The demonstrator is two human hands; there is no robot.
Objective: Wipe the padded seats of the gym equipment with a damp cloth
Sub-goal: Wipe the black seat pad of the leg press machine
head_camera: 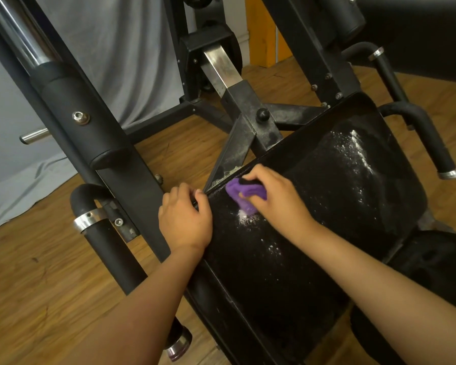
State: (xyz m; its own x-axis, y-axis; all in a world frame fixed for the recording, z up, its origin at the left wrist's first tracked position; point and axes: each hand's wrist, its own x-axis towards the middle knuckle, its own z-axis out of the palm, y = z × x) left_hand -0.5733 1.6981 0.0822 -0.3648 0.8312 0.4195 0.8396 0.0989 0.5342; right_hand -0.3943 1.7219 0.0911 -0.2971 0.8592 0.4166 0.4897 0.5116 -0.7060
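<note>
Fingers (252, 176) of the right hand (277, 198) curl over a bunched purple cloth (244, 193) and press it onto the black padded seat (327, 212), right at the pad's left edge and about midway along it. The left hand (184, 217) rests on that same edge just beside the cloth. Its fingers (181, 192) are bent over the rim where the pad meets the black steel frame (132, 164), gripping the pad's edge and nothing else.

To do this stroke well, I judge that the cloth should be spread flatter under the palm, since a tight wad touches only a small patch. Firm, overlapping passes from the left edge across to the right edge would lift the white residue rather than push it about. The white powder (248, 219) touching the cloth's near side is the obvious first target. The larger streak (358, 151) near the far right corner calls for a long reach, so the bracing hand is worth leaving where it is. Turning the cloth to a clean face between passes would help avoid smearing.

The seat looks like glossy black vinyl, broad and slightly dished, and it is speckled all over with fine white flecks. Its far part appears duller and hazy. Whether the cloth is damp cannot be told. Wooden floor (37, 272) lies beneath the machine.
</note>
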